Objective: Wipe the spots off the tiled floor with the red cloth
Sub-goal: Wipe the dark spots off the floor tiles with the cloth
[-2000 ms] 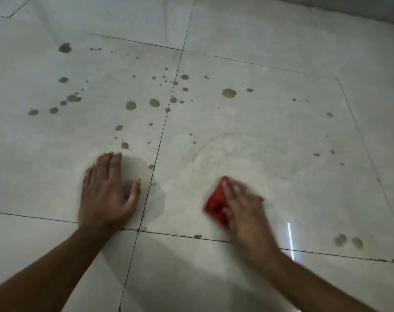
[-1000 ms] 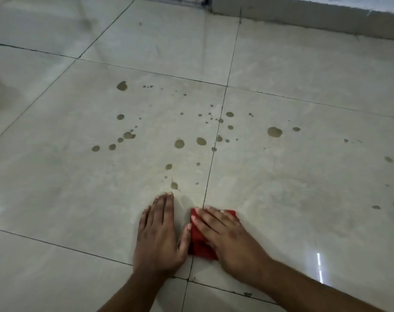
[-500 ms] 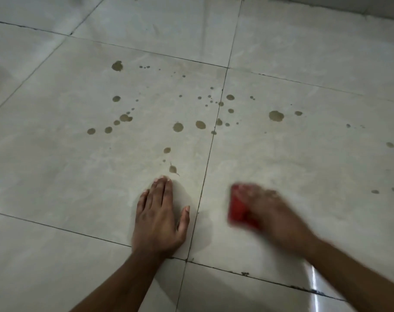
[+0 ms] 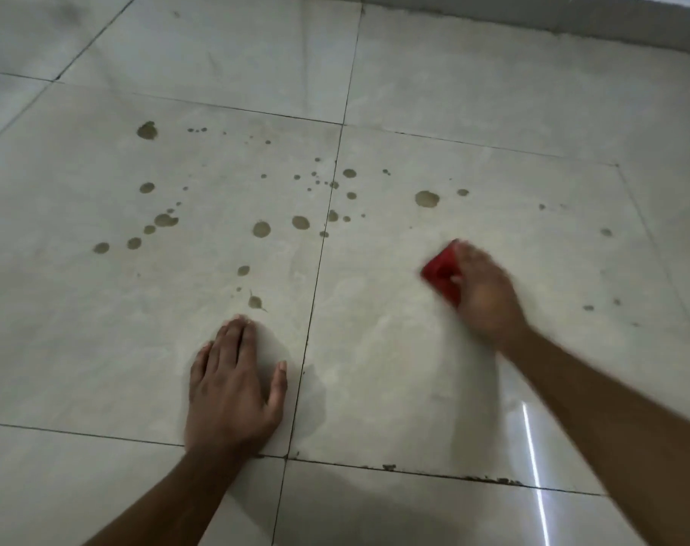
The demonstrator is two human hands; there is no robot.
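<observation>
Here your left hand (image 4: 233, 384) lies flat on the floor (image 4: 99, 329), fingers straight and together, thumb spread toward the grout line (image 4: 315, 285). Brown spots (image 4: 261, 229) scatter across the tile beyond it, round and of mixed sizes, the nearest just past your fingertips. Right of the line, more spots dot the next tile. Your right hand (image 4: 483, 293), blurred, presses the cloth (image 4: 439, 275) to that tile; the cloth is bright red and bunched, showing left of your fingers, whose curl I cannot tell.

Red cloth (image 4: 439, 275) on brown-spotted tiled floor (image 4: 394, 348)
</observation>
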